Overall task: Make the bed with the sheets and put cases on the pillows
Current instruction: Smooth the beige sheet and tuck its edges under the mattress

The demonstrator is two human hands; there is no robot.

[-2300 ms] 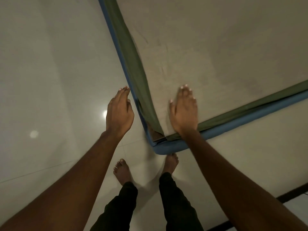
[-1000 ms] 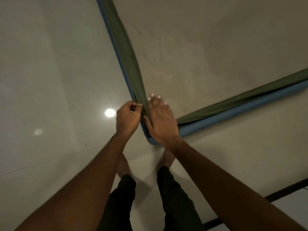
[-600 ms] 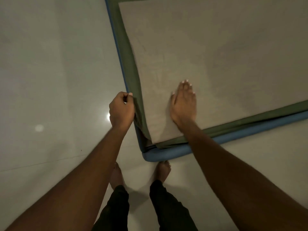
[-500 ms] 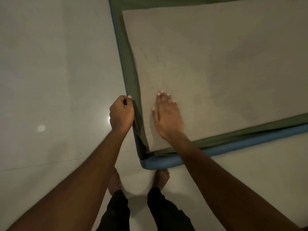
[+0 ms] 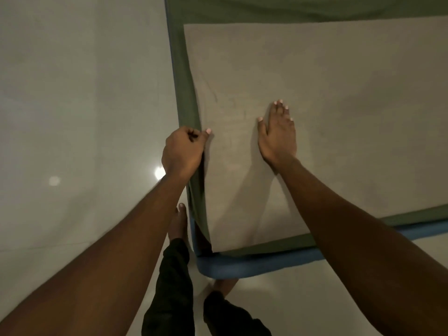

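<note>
Fingers of left hand (image 5: 183, 151) still pinch green sheet (image 5: 184, 93); right hand (image 5: 277, 135), flat, slid farther in.

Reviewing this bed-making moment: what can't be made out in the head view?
- Head view, left hand: how much cloth it holds, hidden by its knuckles and the green sheet.
- Head view, mattress beyond this corner: cut off by the frame's edges.
- Head view, pillows and cases: none in frame.
- Head view, right foot: mostly behind the mattress corner.

Pale, glossy floor (image 5: 72, 93), dimly lit
The floor fills the 9 o'clock side and continues at 5 o'clock; a bright light reflection (image 5: 159, 172) and a fainter spot (image 5: 54, 181) shine toward 9 o'clock, above a thin grout line (image 5: 72, 244).
</note>
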